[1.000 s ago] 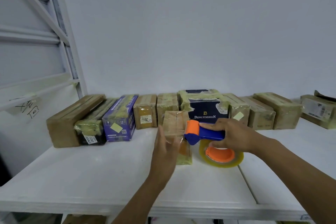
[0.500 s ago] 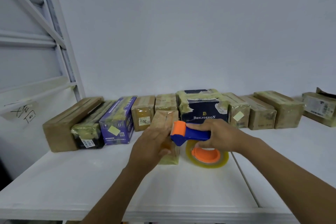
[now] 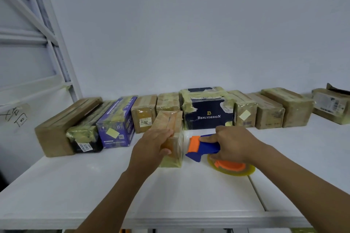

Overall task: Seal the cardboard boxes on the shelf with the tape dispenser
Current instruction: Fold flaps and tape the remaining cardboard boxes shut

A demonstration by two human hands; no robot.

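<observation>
A small tan cardboard box point(image 3: 171, 125) wrapped in yellowish tape stands pulled forward on the white shelf point(image 3: 94, 185). My left hand point(image 3: 151, 147) grips its left side and front. My right hand point(image 3: 233, 143) holds the blue and orange tape dispenser point(image 3: 200, 147) just right of the box, its orange head close to the box's right face. The yellow tape roll point(image 3: 234, 168) with an orange hub lies low against the shelf under my right hand.
A row of taped boxes lines the back wall: a long brown box point(image 3: 62, 125), a purple box point(image 3: 117, 125), a dark blue Benlydesign box point(image 3: 206, 111), and several tan ones to the right point(image 3: 287, 108). A white rack post point(image 3: 56, 43) rises at left.
My left hand has closed around the small box's left side. My right hand has drawn the dispenser to the right, off the box, and lowered it toward the shelf.
</observation>
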